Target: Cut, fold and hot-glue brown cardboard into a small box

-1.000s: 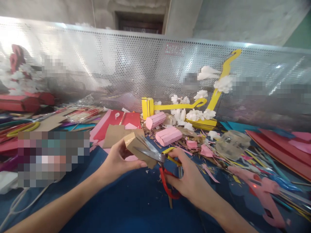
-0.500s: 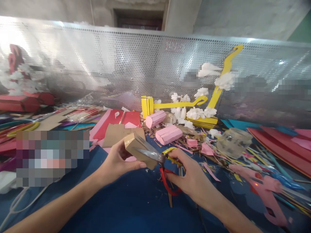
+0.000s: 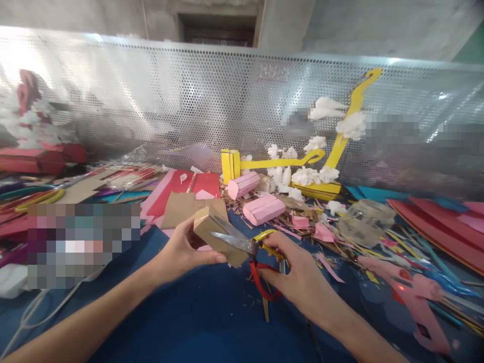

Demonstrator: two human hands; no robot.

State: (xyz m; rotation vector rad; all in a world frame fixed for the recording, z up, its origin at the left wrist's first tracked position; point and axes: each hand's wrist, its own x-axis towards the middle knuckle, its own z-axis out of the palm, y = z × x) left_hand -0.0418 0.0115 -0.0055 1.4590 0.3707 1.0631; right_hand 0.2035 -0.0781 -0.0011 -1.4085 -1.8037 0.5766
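Note:
My left hand grips a small brown cardboard box by its left end, thumb along the lower edge. In my right hand is a pair of scissors with one yellow and one red handle. Their blades are parted and point left, one lying across the box's near face and the other along its upper edge. A thin cardboard strip shows below the red handle. Behind the box lie a flat cardboard piece and two pink paper prisms.
A pink glue gun with a lit red light lies at the right. Paper scraps and a clear plastic container are behind it. Yellow paper figures with white flowers stand against a perforated metal screen. A white cable runs at left.
The scissor blades have opened slightly wider against the box. Both hands stay almost in place, and the view has shifted only a little.

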